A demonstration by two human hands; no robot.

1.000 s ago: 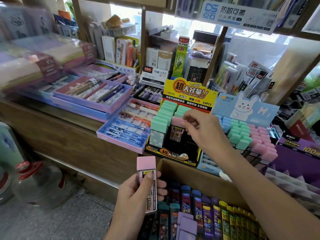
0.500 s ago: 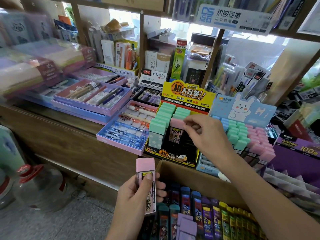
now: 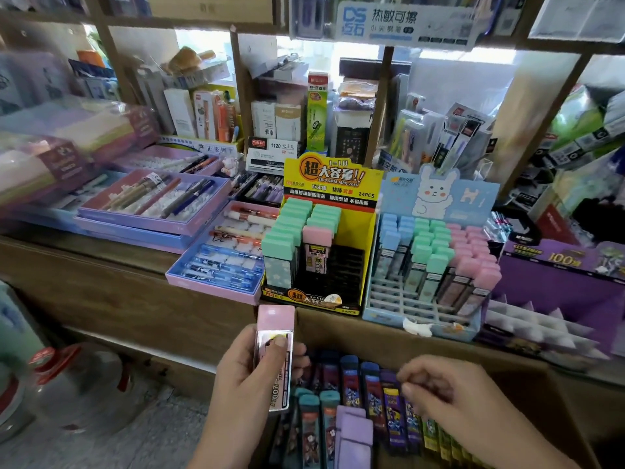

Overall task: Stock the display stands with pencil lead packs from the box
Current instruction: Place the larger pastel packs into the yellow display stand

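The left hand grips a pink-capped clear plastic lead pack upright, just above the brown cardboard box; a second pink-capped pack stands in the yellow-and-black cardboard display stand on the wooden bench; the right hand hovers over the box, fingers curled; blurred, so its grasp cannot be told.

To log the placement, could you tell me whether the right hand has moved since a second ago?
Yes: the right hand has left the yellow display stand and dropped toward the box.
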